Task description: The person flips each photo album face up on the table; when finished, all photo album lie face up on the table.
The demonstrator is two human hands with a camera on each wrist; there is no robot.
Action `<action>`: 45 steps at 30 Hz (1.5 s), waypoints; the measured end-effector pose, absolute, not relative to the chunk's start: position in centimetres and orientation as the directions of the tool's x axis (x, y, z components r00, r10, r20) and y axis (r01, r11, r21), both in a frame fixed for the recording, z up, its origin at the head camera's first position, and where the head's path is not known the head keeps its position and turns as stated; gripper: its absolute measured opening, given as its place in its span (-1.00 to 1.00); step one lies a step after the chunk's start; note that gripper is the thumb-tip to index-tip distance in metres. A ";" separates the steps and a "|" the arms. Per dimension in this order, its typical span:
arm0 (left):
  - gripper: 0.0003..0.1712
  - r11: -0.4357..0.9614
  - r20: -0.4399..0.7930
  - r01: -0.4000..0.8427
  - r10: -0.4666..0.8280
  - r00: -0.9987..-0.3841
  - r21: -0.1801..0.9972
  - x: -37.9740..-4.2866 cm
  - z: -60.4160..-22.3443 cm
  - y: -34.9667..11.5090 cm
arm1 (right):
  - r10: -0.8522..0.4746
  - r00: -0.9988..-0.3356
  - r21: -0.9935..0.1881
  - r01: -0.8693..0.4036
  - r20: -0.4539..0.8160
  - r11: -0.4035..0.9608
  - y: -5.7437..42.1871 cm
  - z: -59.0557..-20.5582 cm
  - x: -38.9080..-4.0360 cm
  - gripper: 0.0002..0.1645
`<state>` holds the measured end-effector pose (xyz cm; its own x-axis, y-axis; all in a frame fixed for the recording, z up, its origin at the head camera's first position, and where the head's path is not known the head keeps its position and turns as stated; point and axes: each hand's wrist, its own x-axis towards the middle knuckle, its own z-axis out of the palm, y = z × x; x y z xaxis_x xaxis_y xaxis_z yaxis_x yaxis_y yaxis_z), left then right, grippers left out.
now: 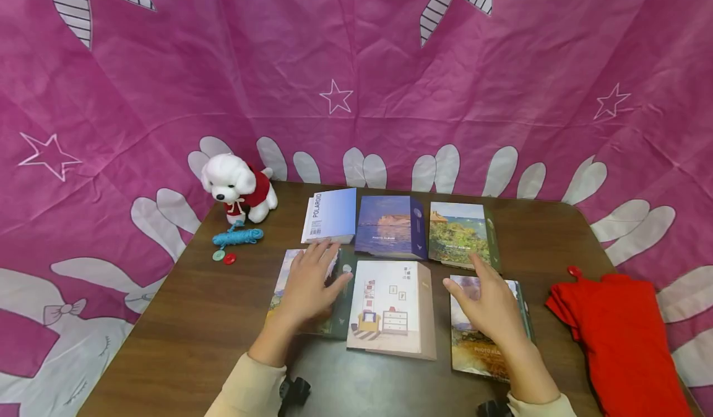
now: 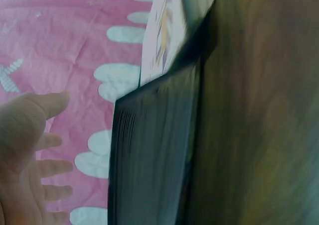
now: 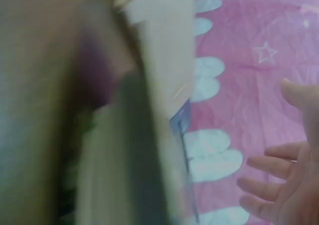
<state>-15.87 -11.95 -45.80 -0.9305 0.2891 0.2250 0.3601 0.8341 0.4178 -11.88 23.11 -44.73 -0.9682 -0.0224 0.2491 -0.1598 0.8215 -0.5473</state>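
My left hand (image 1: 311,287) hovers over a green-spined photo album (image 1: 341,318) in the front row, fingers spread and holding nothing. My right hand (image 1: 492,302) is likewise over another photo album (image 1: 473,349) with an autumn landscape cover, its fingers extended. Between them lies a white album (image 1: 384,305) with a furniture drawing. Behind stand in a row a pale blue Polaroid album (image 1: 337,213), a purple album (image 1: 384,225) with a cliff, and a green seaside album (image 1: 459,234). In the left wrist view the left hand (image 2: 25,160) appears beside a dark album edge (image 2: 149,155); the right wrist view is blurred.
A white plush dog (image 1: 239,185) in red stands at the back left. Near it lie a blue yarn bundle (image 1: 237,237), a green button (image 1: 219,255) and a red button (image 1: 229,258). Folded red cloth (image 1: 621,336) covers the right side of the brown table (image 1: 167,343); a pink curtain hangs behind.
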 end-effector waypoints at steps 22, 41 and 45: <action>-0.21 0.706 0.132 0.239 0.204 -0.970 0.667 -21.7 -45.8 -15.6 | -0.019 -0.983 -0.850 -0.166 0.181 0.500 18.2 -44.8 -19.9 -0.28; -0.23 0.624 0.042 0.130 0.153 -0.987 0.771 -25.0 -46.6 -16.7 | -0.117 -0.993 -0.933 -0.049 0.008 0.357 10.7 -43.7 -26.0 -0.22; -0.22 0.638 0.003 0.121 0.183 -0.983 0.760 -25.5 -45.9 -17.0 | -0.137 -0.990 -0.938 -0.027 -0.022 0.344 9.5 -43.7 -26.9 -0.22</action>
